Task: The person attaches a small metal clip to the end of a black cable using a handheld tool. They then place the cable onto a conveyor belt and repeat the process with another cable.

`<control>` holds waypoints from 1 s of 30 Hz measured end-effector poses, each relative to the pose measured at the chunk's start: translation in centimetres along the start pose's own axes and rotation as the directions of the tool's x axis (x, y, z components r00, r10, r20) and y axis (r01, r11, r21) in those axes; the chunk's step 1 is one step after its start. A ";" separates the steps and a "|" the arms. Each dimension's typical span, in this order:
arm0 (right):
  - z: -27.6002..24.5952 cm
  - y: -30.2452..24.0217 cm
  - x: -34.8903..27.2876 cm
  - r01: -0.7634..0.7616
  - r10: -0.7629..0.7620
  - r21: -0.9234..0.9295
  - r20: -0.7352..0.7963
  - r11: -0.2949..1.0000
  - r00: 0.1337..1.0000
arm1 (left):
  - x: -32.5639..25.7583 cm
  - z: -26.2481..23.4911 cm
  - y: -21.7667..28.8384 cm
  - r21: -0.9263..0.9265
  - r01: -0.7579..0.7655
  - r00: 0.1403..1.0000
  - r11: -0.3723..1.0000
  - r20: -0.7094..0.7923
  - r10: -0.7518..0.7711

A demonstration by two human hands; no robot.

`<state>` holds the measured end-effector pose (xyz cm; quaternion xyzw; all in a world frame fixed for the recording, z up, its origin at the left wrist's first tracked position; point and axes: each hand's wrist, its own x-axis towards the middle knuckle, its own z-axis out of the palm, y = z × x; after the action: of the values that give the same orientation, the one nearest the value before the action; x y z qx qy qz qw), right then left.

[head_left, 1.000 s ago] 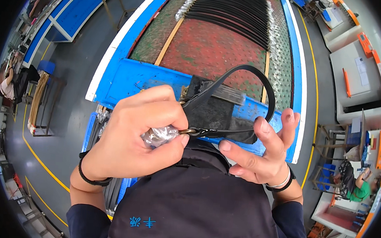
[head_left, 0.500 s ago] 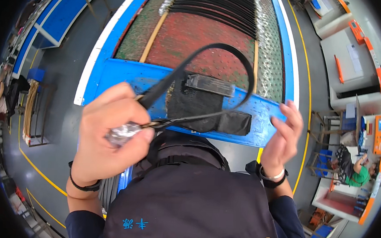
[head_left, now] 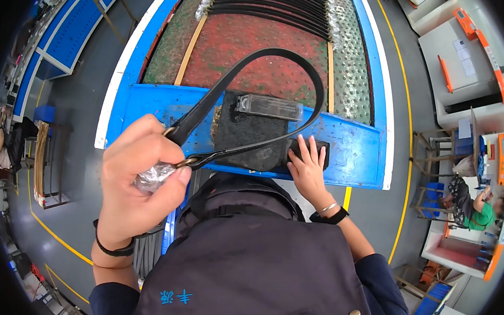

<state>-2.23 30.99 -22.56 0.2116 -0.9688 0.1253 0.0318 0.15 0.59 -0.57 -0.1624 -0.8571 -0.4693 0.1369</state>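
The left hand (head_left: 140, 191) is raised close to the camera, its fingers curled tight around the plastic-wrapped metal buckle (head_left: 157, 175) of a black leather belt (head_left: 252, 59); a brass-coloured ring of the buckle shows just beyond the thumb. From that grip the belt rises in a wide loop over the blue workbench (head_left: 351, 146), arcs above the red studded mat (head_left: 253, 48) beyond the bench, and curves back down toward the buckle, its two runs nearly meeting at the hand. The right hand (head_left: 308, 167) lies flat on the bench, fingers spread slightly apart and pressing on a small black block (head_left: 321, 145) at the bench's near edge, holding nothing. Just left of that hand on the bench sits a dark, worn pad (head_left: 244, 140), and on the pad's far side rests a clear rectangular plastic box (head_left: 269, 106). At the far end of the red mat many more black belts (head_left: 267, 5) lie side by side in a row. Well off to the right of the bench, another person in a green top (head_left: 479, 213) sits at a desk.
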 end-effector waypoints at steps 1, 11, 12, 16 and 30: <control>-0.1 0.3 -0.2 -0.002 0.002 0.006 0.004 1.000 1.000 | -0.1 0.0 0.0 0.006 -0.009 1.000 1.000 -0.016 0.009; -16.6 -4.1 2.1 0.390 -0.171 0.289 -0.569 0.874 0.804 | -0.1 -0.7 0.0 0.065 -0.158 0.985 0.985 0.083 0.152; -18.0 -5.2 2.8 0.451 -0.265 0.255 -0.531 0.856 0.805 | -0.2 -0.6 0.2 0.065 -0.168 0.983 0.984 0.088 0.162; -20.1 -7.9 4.8 0.616 -0.532 0.169 -0.363 0.769 0.764 | 0.2 -0.5 1.1 0.038 -0.175 0.977 0.984 0.128 0.169; -19.6 -9.5 5.8 0.685 -0.624 0.194 -0.295 0.703 0.724 | 0.5 -0.8 1.5 0.011 -0.200 0.970 0.980 0.144 0.196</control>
<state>-3.41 25.35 -0.75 0.5313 -0.7910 0.2671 0.1438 0.43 0.73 1.21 -0.2784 -0.8501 -0.4295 0.1238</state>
